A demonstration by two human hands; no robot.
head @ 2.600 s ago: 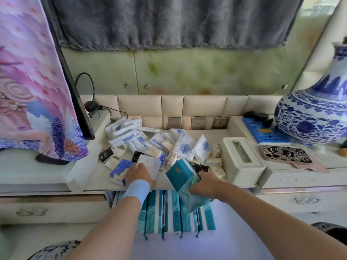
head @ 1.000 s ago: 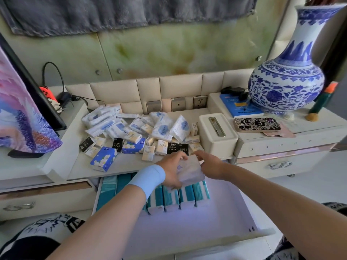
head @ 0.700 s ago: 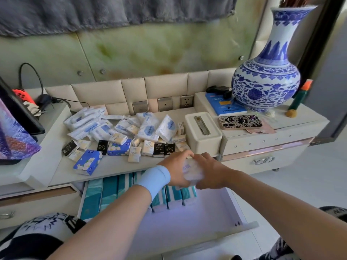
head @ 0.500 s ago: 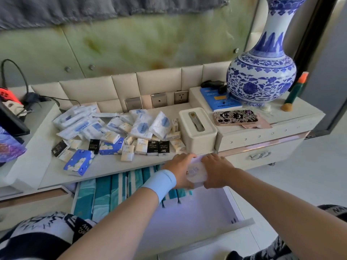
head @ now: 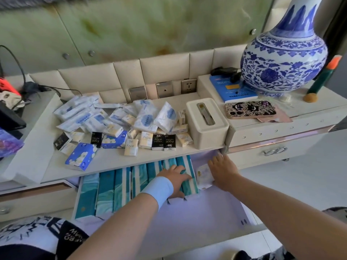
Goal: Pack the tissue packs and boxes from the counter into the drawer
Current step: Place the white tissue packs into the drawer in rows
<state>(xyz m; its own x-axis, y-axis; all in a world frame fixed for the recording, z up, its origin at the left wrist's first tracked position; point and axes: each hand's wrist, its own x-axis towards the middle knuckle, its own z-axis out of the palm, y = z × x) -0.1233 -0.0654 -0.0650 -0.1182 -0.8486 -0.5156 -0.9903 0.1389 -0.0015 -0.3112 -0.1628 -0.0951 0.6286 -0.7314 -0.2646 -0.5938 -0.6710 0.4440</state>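
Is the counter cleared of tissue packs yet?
No, many small tissue packs lie heaped on the counter above the open drawer.

Bright room with green wall [head: 131,25]
Cream padded panels [head: 163,70] at 12 o'clock, white floor [head: 300,184] at 4 o'clock.

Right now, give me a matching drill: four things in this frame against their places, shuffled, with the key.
1 white pack
2 blue floral pack
3 patterned phone
4 left hand

A on the shelf beside the vase
B on the counter, front left
C in the drawer, touching the right hand
D on the teal packs

Pairs: 1-C, 2-B, 3-A, 4-D
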